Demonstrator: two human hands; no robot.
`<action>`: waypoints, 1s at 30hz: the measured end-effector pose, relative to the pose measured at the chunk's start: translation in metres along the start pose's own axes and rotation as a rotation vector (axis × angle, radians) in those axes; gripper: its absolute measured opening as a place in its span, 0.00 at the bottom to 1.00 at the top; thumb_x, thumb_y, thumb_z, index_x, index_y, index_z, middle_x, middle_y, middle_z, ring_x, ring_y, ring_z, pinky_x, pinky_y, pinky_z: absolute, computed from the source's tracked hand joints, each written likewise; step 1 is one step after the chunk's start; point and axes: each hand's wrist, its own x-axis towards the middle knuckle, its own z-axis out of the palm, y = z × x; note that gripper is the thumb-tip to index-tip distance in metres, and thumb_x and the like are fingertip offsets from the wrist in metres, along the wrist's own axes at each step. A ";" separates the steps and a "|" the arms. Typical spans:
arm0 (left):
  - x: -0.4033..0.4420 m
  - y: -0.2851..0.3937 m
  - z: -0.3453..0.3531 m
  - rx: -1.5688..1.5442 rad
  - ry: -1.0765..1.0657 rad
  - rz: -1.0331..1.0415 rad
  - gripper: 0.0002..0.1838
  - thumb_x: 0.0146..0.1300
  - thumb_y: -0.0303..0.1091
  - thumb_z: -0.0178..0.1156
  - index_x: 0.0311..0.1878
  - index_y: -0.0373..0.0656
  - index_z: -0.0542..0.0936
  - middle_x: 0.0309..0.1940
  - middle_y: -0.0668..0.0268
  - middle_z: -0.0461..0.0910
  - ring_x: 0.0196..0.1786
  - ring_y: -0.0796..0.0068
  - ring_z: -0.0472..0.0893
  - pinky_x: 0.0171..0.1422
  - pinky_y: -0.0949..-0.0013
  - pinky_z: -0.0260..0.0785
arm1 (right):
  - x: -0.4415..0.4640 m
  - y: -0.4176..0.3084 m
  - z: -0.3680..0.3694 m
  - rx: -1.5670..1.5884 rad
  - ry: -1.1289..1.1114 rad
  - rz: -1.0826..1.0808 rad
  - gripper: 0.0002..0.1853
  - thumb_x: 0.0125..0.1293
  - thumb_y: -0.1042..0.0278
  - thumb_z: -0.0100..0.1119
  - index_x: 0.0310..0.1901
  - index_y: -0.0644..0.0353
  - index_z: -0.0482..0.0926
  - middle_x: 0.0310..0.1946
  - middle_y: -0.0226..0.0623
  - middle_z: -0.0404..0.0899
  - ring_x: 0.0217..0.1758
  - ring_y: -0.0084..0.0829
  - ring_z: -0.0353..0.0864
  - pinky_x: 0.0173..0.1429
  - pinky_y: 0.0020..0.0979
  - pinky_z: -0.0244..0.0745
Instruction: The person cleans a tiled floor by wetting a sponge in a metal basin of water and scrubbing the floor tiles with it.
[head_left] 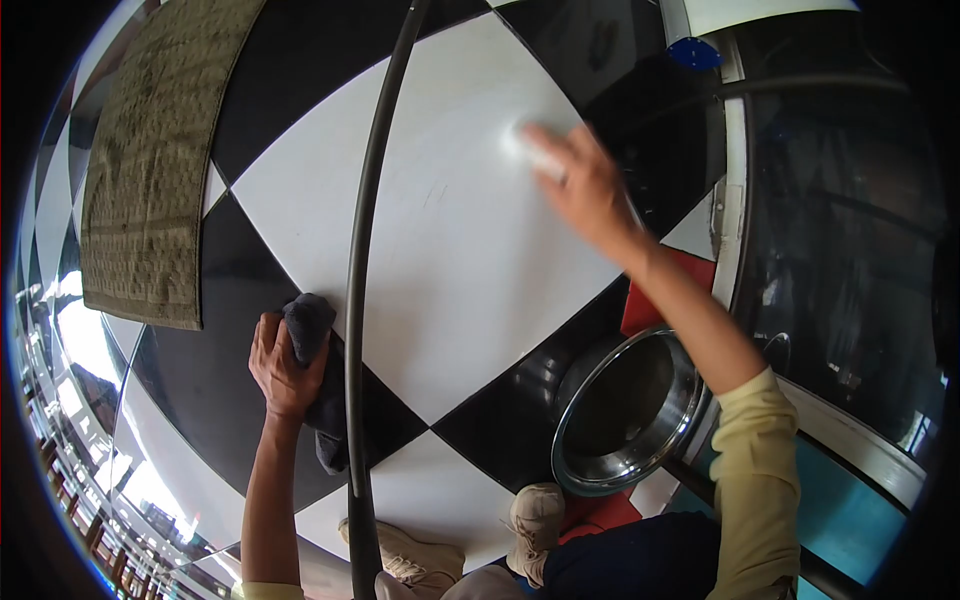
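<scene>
My left hand (287, 365) is closed round a dark grey cloth (309, 325), low over a black floor tile; part of the cloth hangs down beside the wrist. Farther up and to the right, my right hand (585, 190) is stretched over the large white tile (440, 220). Its fingers are bent round something small and whitish at the fingertips, too blurred to make out. A shiny metal bowl (575, 440) stands below my right forearm, near my feet.
A long dark curved pole or hose (368, 200) runs top to bottom between my hands. An olive mat (150, 170) lies at upper left. On the right are a metal-framed dark glass panel (840, 250) and a red patch (665, 290). Beige shoes (536, 525) show below.
</scene>
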 end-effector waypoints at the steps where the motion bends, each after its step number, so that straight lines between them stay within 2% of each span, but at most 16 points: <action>1: -0.001 -0.002 0.001 -0.004 -0.005 -0.006 0.20 0.50 0.39 0.72 0.43 0.38 0.79 0.38 0.55 0.73 0.41 0.49 0.77 0.46 0.53 0.71 | -0.014 -0.015 0.005 0.034 -0.059 -0.085 0.25 0.59 0.76 0.65 0.60 0.54 0.78 0.39 0.43 0.72 0.41 0.45 0.77 0.47 0.40 0.77; 2: -0.002 -0.003 0.001 -0.009 -0.015 -0.010 0.21 0.50 0.39 0.72 0.44 0.37 0.79 0.38 0.54 0.73 0.41 0.47 0.77 0.46 0.52 0.71 | -0.022 -0.018 0.014 0.045 -0.007 -0.190 0.26 0.58 0.76 0.65 0.61 0.53 0.78 0.39 0.43 0.71 0.40 0.45 0.77 0.46 0.40 0.77; 6: -0.003 -0.003 0.001 -0.019 -0.025 -0.019 0.22 0.50 0.40 0.72 0.44 0.37 0.79 0.39 0.54 0.73 0.42 0.47 0.76 0.46 0.52 0.71 | 0.007 0.030 0.000 -0.004 0.079 0.098 0.28 0.58 0.75 0.66 0.62 0.48 0.76 0.40 0.42 0.71 0.41 0.45 0.77 0.46 0.40 0.77; 9: -0.002 -0.002 0.001 -0.017 -0.001 -0.002 0.20 0.50 0.39 0.72 0.43 0.38 0.79 0.38 0.54 0.72 0.41 0.48 0.77 0.46 0.52 0.71 | 0.003 0.005 0.009 -0.025 0.028 0.011 0.28 0.58 0.73 0.67 0.63 0.48 0.76 0.40 0.42 0.71 0.42 0.44 0.77 0.46 0.40 0.78; 11: 0.000 0.001 0.000 0.008 0.027 0.022 0.17 0.50 0.37 0.71 0.39 0.38 0.78 0.36 0.56 0.72 0.40 0.50 0.77 0.45 0.53 0.72 | -0.014 -0.024 0.022 0.044 -0.034 -0.167 0.29 0.57 0.72 0.67 0.63 0.47 0.76 0.41 0.42 0.71 0.43 0.44 0.77 0.49 0.39 0.78; 13: 0.000 0.002 -0.001 -0.009 0.014 0.012 0.17 0.50 0.37 0.71 0.39 0.38 0.78 0.36 0.56 0.72 0.40 0.50 0.77 0.45 0.53 0.72 | -0.005 -0.003 0.023 0.019 0.028 -0.094 0.28 0.58 0.72 0.66 0.62 0.48 0.76 0.41 0.43 0.71 0.43 0.45 0.77 0.49 0.39 0.78; 17: 0.000 0.001 0.001 0.000 0.016 0.005 0.17 0.51 0.37 0.71 0.38 0.37 0.78 0.36 0.56 0.72 0.40 0.50 0.77 0.45 0.53 0.72 | 0.030 0.040 0.003 0.008 0.204 0.274 0.26 0.59 0.73 0.66 0.61 0.52 0.77 0.40 0.44 0.71 0.42 0.46 0.77 0.49 0.39 0.76; 20: 0.001 0.004 -0.001 -0.005 0.035 0.012 0.17 0.51 0.38 0.71 0.38 0.38 0.78 0.36 0.56 0.72 0.41 0.51 0.77 0.45 0.54 0.71 | 0.003 0.016 0.011 0.022 0.055 0.009 0.27 0.59 0.73 0.67 0.62 0.52 0.77 0.39 0.43 0.71 0.44 0.45 0.76 0.48 0.40 0.75; 23: 0.000 0.002 0.000 -0.009 0.008 0.000 0.17 0.51 0.38 0.71 0.38 0.38 0.78 0.36 0.56 0.72 0.41 0.51 0.77 0.45 0.54 0.71 | 0.005 0.033 0.007 0.013 0.117 -0.010 0.26 0.59 0.74 0.66 0.62 0.52 0.77 0.39 0.44 0.72 0.43 0.46 0.77 0.48 0.40 0.76; 25: -0.001 0.002 0.000 -0.001 0.022 0.006 0.17 0.51 0.38 0.71 0.38 0.38 0.78 0.37 0.56 0.72 0.41 0.51 0.77 0.45 0.54 0.71 | 0.024 0.049 -0.005 -0.035 0.184 0.182 0.25 0.61 0.75 0.65 0.61 0.54 0.77 0.39 0.46 0.73 0.42 0.48 0.77 0.49 0.41 0.76; 30: 0.000 0.003 -0.002 -0.012 0.025 0.007 0.17 0.51 0.37 0.71 0.39 0.38 0.78 0.37 0.56 0.72 0.41 0.51 0.77 0.45 0.54 0.71 | -0.002 0.023 0.004 -0.022 0.071 -0.050 0.24 0.59 0.75 0.65 0.60 0.55 0.78 0.40 0.46 0.73 0.43 0.49 0.78 0.49 0.44 0.77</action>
